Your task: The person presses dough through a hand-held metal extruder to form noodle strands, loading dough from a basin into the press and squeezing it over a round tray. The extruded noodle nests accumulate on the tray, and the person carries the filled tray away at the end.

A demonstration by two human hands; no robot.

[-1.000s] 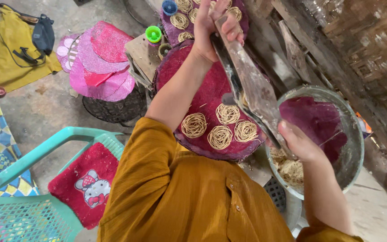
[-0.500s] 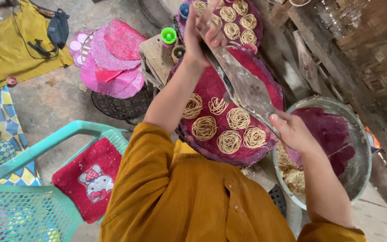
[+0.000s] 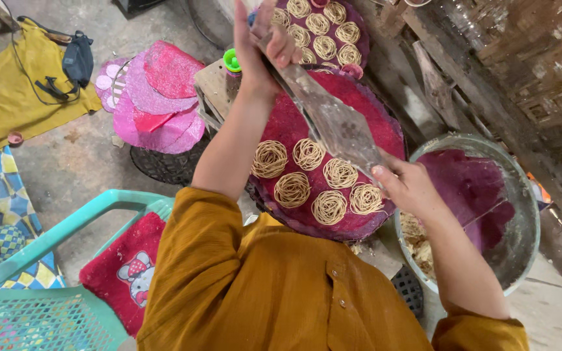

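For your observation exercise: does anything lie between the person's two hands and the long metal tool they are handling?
Nothing visible does. The left hand grips the far end of the metal tool and the right hand touches its near end directly, above the red tray of noodle nests.

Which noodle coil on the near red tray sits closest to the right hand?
The lower-right coil, just beside the right hand; the other five lie farther left.

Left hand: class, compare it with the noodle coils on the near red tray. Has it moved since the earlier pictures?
Cannot tell. The left hand keeps its place above the noodle coils on the tray; the camera itself shifts.
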